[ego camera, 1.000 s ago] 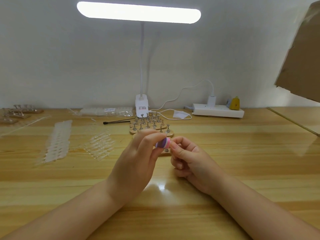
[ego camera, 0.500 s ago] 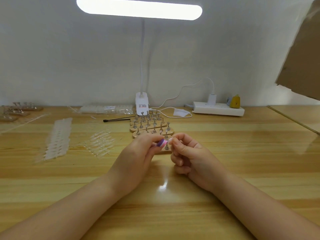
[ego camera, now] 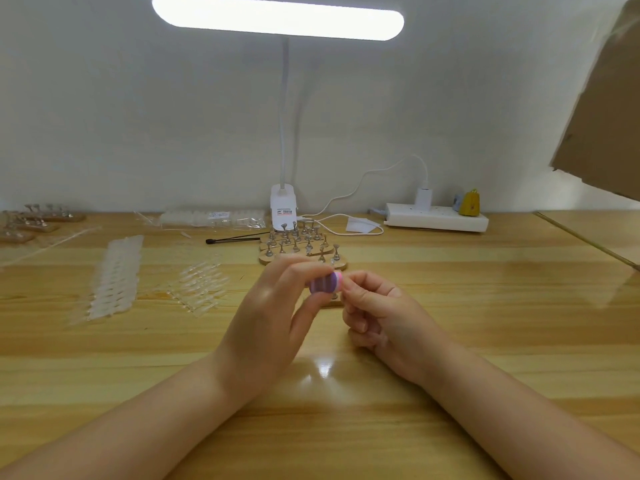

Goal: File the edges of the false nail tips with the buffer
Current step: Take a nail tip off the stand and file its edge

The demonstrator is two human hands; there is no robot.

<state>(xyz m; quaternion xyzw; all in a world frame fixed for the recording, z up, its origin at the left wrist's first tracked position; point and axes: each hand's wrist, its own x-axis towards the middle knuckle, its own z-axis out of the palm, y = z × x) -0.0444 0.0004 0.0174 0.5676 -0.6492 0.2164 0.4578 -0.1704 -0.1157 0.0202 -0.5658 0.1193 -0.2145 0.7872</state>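
My left hand [ego camera: 273,327] pinches a small purple and pink buffer [ego camera: 325,283] between thumb and fingers, just above the wooden desk [ego camera: 485,306]. My right hand [ego camera: 377,313] is against the buffer's right side, its thumb and forefinger pinched together on something too small to make out. Clear false nail tips [ego camera: 199,285] lie in rows to the left, and white ones [ego camera: 114,278] further left. Wooden stands with metal pins [ego camera: 298,245] sit just behind my hands.
A white desk lamp [ego camera: 283,206] stands at the back with its light bar overhead. A white power strip [ego camera: 436,218] and its cable lie at the back right. A black stick [ego camera: 235,239] lies left of the stands. More stands [ego camera: 31,221] are far left. Cardboard [ego camera: 606,116] hangs at the right.
My left hand has shifted the buffer slightly against my right fingertips, down and back up. Both hands stay in the same spot on the desk.
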